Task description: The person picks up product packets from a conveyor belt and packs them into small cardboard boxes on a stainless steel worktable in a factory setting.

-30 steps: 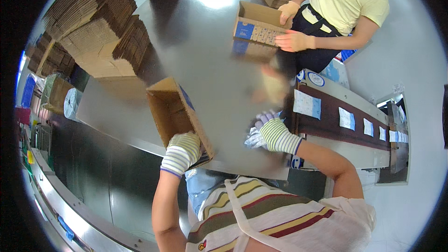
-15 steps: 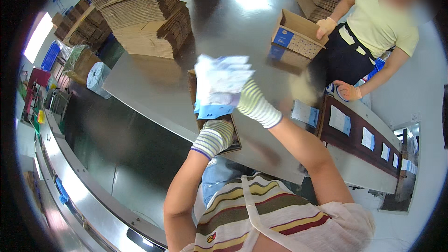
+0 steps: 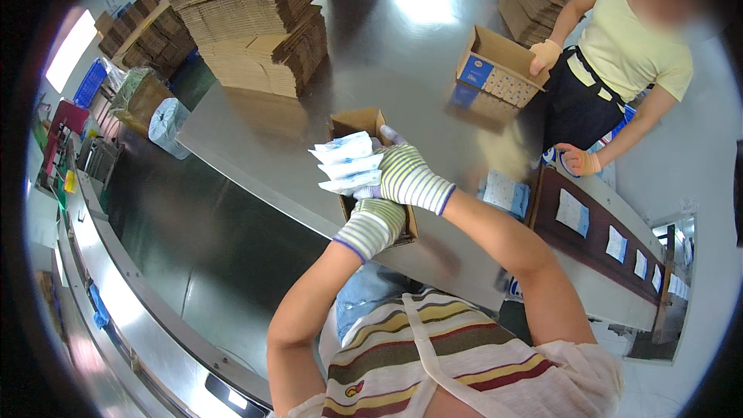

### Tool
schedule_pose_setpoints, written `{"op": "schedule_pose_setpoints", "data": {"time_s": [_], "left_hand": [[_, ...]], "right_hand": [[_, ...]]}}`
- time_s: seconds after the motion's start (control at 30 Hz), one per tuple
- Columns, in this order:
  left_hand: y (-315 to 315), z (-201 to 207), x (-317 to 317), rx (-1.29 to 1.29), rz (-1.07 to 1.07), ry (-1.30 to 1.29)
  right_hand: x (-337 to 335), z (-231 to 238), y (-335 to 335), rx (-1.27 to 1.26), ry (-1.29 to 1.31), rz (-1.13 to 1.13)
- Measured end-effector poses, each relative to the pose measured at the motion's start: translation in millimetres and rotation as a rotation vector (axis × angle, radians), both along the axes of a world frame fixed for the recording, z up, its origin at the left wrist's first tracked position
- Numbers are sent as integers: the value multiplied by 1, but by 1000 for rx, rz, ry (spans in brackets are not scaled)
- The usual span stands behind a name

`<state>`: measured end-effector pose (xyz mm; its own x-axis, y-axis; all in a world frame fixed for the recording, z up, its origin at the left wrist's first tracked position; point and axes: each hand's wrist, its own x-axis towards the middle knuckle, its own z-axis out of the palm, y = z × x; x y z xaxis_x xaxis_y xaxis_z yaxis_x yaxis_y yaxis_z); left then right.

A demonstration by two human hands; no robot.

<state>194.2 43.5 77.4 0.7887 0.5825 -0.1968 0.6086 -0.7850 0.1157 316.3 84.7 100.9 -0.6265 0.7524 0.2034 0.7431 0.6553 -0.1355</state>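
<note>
My right hand (image 3: 410,176), in a green-and-white striped glove, is closed around a fanned stack of several white and light-blue packets (image 3: 348,162). Below it my left hand (image 3: 373,224), gloved alike, is bent against the near end of the stack; its fingertips are partly hidden. Under the hands, a narrow open cardboard box (image 3: 357,121) stands on the metal table (image 3: 302,139). The hands and packets cover most of the box's inside.
Tall piles of flattened cartons (image 3: 255,31) rise at the far left. A co-worker at the right touches an open cardboard box (image 3: 503,70). Packets (image 3: 573,213) lie spaced along a dark conveyor belt (image 3: 553,186), with more packets (image 3: 505,192) at its end.
The packets have come down and toward me, turning from a broad raised bundle to an edge-on fan. My right hand has lowered with them; the box's far end now shows.
</note>
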Motion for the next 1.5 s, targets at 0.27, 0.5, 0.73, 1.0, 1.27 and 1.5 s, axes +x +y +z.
{"op": "schedule_pose_setpoints", "data": {"time_s": [0.27, 0.5, 0.73, 1.0, 1.27, 1.5], "left_hand": [[56, 102, -33, 255, 272, -846], [93, 16, 6, -1, 203, 246], [118, -44, -4, -187, -83, 179], [35, 38, 30, -41, 61, 307], [36, 10, 4, 35, 73, 53], [36, 18, 6, 12, 69, 135]], "right_hand": [[3, 39, -29, -241, 12, -265], [3, 57, -123, -139, 250, 62], [-11, -13, -131, 9, 35, 76], [44, -3, -136, 64, 579, 80], [189, -1, -117, -257, 250, -466], [292, -5, -102, -364, -89, -711]]}}
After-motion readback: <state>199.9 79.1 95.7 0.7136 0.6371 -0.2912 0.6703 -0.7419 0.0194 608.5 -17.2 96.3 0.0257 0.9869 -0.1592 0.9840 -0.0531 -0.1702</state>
